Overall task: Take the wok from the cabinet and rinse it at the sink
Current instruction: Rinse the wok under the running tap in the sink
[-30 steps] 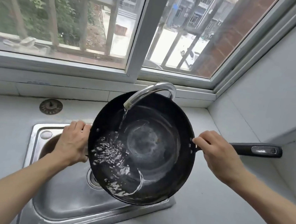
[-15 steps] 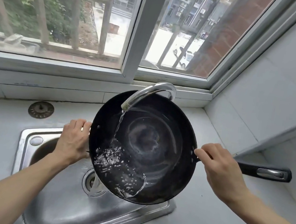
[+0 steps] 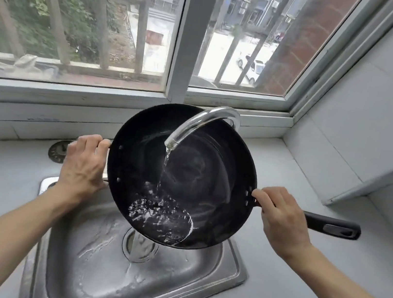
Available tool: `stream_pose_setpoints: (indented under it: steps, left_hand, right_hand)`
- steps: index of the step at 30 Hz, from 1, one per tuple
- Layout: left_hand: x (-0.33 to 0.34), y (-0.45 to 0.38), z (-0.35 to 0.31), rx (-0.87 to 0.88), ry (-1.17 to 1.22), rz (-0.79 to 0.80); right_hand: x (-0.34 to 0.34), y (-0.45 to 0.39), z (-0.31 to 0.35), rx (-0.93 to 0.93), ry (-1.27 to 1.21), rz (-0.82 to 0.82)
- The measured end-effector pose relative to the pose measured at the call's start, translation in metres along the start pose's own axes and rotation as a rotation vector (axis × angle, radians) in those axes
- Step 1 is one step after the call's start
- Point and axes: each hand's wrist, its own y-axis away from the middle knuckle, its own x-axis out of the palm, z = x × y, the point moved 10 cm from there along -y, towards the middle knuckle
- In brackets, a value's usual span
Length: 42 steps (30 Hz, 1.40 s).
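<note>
Head view, kitchen corner. At the centre of the frame we see a black wok (image 3: 201, 175) held tilted above a steel sink (image 3: 231, 269), its lower rim toward the bottom of the frame. A curved metal tap (image 3: 193, 130) arches over the upper rim of the wok, and a thin stream of water (image 3: 164, 167) falls from its mouth onto the inner wall. The water gathers in a foaming pool at the lowest part of the wok and spills over the rim in a sheet toward the drain (image 3: 140, 247) directly beneath.

At the left of centre, the left hand (image 3: 82, 170) grips the small side handle of the wok, fingers curled over it and the thumb below. At the right of centre, the right hand (image 3: 280, 227) closes around the long black handle (image 3: 331, 226) close to where it joins the pan; the free end of the handle points to the right edge of the frame. Both forearms enter from the bottom corners.

We note a pale counter (image 3: 3, 171) surrounding the sink, with a round metal cap (image 3: 57, 153) set in it just behind the left hand. Across the upper part of the frame runs a window (image 3: 184, 32) with a white frame and outer bars. In the lower right corner a dark object is cut off by the edge; we cannot tell what it is.
</note>
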Motion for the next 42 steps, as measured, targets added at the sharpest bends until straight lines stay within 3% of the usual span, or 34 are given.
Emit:
stream_pose_setpoints:
  steps: [20,42]
  left_hand:
    - [-0.088,0.029,0.072,-0.141,-0.243,-0.181]
    - [-0.135,0.088,0.102,-0.237,-0.376,-0.061]
  right_hand:
    - [0.066,-0.055,0.040,-0.022,-0.291,-0.134]
    - [0.099,-0.082,0.084,-0.089,-0.512,-0.102]
